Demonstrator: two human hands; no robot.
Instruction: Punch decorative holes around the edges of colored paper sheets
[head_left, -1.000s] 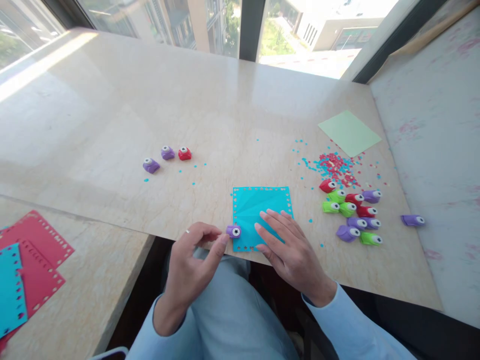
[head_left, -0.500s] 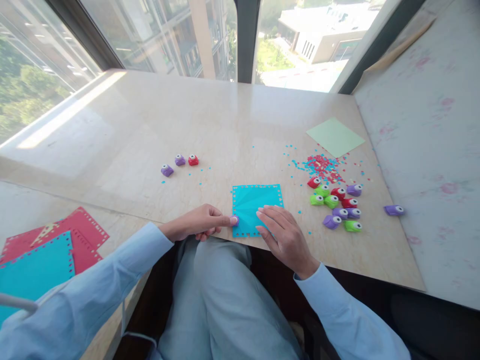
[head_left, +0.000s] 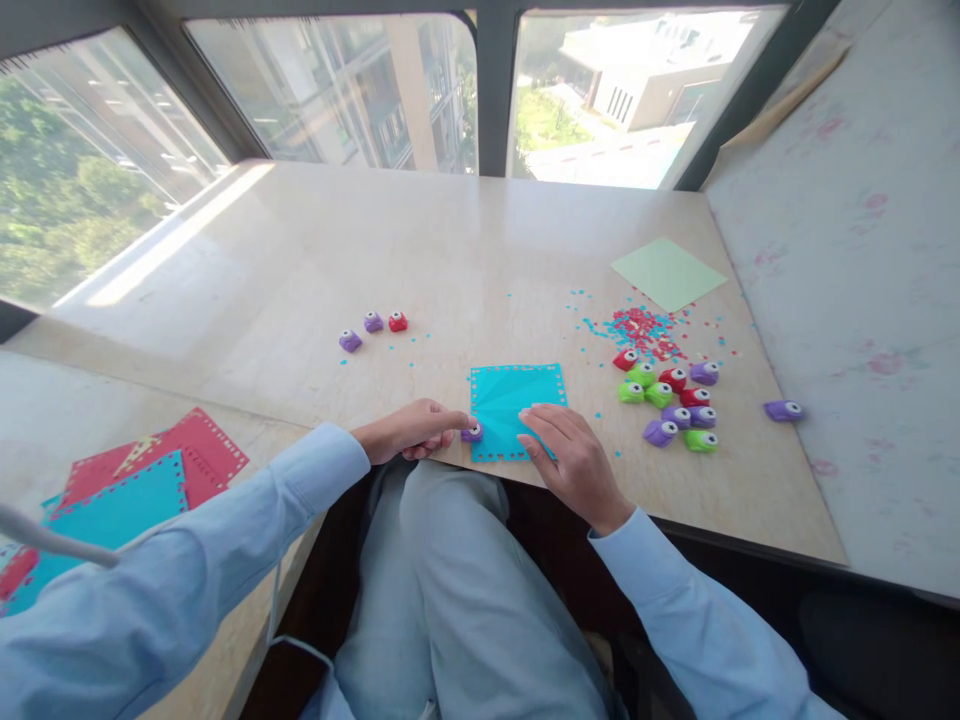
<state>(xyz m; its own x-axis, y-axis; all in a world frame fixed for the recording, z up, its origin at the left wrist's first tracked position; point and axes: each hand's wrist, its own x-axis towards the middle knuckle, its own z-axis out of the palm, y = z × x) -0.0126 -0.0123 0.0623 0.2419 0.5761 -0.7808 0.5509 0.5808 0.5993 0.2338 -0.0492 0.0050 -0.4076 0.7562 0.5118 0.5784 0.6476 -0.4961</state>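
A turquoise paper square (head_left: 510, 395) with punched holes along its edges lies at the near edge of the marble table (head_left: 420, 260). My left hand (head_left: 416, 428) grips a small purple punch (head_left: 472, 432) at the sheet's lower left edge, fingers pressing on it. My right hand (head_left: 570, 462) lies flat on the sheet's lower right part, holding it down.
A cluster of red, green and purple punches (head_left: 671, 405) sits right of the sheet, one purple punch (head_left: 782, 410) apart. Red and blue paper bits (head_left: 641, 328) and a green sheet (head_left: 667, 272) lie behind. Three punches (head_left: 373, 328) sit left. Punched red and turquoise sheets (head_left: 142, 480) lie on a lower surface.
The view has pulled back and up. My left hand has closed over the purple punch at the sheet's edge and pressed down; my right hand has stayed on the sheet.
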